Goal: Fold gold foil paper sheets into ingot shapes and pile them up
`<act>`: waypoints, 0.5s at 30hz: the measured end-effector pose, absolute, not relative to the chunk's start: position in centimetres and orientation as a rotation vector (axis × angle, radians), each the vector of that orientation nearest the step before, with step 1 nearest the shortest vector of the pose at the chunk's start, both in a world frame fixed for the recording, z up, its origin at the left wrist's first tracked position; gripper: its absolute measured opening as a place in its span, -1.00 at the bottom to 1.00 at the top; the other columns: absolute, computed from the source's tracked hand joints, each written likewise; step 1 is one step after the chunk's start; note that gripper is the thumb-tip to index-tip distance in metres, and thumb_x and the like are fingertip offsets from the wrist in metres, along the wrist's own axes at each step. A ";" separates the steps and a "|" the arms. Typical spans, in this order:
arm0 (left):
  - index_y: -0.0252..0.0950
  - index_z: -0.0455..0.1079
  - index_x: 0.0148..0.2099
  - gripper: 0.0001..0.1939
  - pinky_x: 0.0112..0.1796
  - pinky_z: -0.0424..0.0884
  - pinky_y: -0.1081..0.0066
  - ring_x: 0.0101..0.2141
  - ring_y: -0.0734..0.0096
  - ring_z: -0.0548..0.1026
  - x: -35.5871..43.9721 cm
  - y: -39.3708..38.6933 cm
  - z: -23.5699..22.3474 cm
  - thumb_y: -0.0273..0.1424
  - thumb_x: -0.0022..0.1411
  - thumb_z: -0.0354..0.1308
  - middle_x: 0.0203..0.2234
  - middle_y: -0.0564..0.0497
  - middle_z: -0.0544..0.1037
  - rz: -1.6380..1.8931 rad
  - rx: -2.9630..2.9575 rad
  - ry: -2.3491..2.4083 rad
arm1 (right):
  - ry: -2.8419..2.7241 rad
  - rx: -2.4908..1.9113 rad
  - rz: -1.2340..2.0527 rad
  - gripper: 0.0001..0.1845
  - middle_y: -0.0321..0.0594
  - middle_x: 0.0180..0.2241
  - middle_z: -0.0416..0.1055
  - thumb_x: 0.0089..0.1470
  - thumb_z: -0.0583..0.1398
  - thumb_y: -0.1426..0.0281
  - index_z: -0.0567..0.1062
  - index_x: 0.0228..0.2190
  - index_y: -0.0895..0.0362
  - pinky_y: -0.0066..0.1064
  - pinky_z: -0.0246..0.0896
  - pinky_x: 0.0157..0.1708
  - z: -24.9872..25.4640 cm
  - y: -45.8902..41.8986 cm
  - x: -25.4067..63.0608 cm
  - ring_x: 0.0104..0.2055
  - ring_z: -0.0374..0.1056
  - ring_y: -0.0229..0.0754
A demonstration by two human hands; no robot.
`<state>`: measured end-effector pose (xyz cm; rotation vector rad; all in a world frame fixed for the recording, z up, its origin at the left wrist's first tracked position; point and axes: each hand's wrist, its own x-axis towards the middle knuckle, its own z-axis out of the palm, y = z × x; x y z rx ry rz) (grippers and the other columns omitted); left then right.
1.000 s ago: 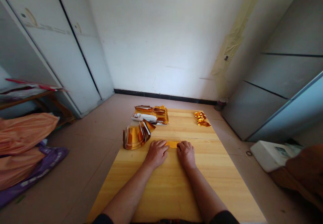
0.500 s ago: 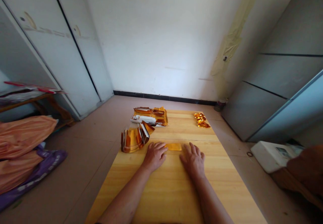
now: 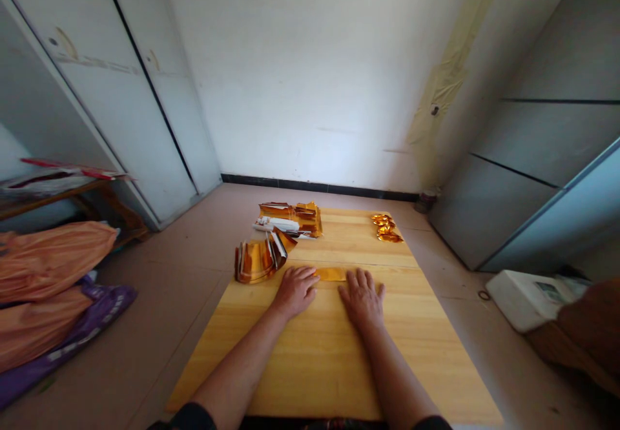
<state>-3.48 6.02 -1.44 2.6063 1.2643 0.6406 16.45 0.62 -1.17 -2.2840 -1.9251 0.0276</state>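
A gold foil sheet [image 3: 331, 274] is pinned flat on the bench [image 3: 339, 365] between the left hand [image 3: 295, 288] and right hand [image 3: 362, 296], both spread open, grasping nothing. Uneven pressing could probably skew or tear the slippery foil.
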 end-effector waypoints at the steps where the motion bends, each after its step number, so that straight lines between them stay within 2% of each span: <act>1: -0.14 0.43 -0.01 -0.64 0.07 0.15 0.11 0.06 0.24 0.32 -3.5 6.2 -1.5 -0.44 0.12 0.08 0.05 -0.02 0.43 0.644 2.605 1.271 | -1.927 -2.281 0.033 -0.49 -0.12 0.23 0.03 0.19 -0.06 0.11 0.21 0.13 -0.03 0.20 -0.30 0.12 -1.1 0.9 16.5 0.26 -0.17 0.02; 15: -0.12 0.43 -0.01 -0.64 0.04 0.16 0.11 0.06 0.23 0.31 -3.3 9.2 -2.2 -0.43 0.12 0.08 0.05 -0.01 0.43 0.673 2.614 1.290 | -1.969 -2.270 0.010 -0.49 -0.12 0.21 0.06 0.19 -0.06 0.11 0.22 0.12 -0.02 0.15 -0.26 0.11 -0.5 4.0 16.5 0.25 -0.15 0.00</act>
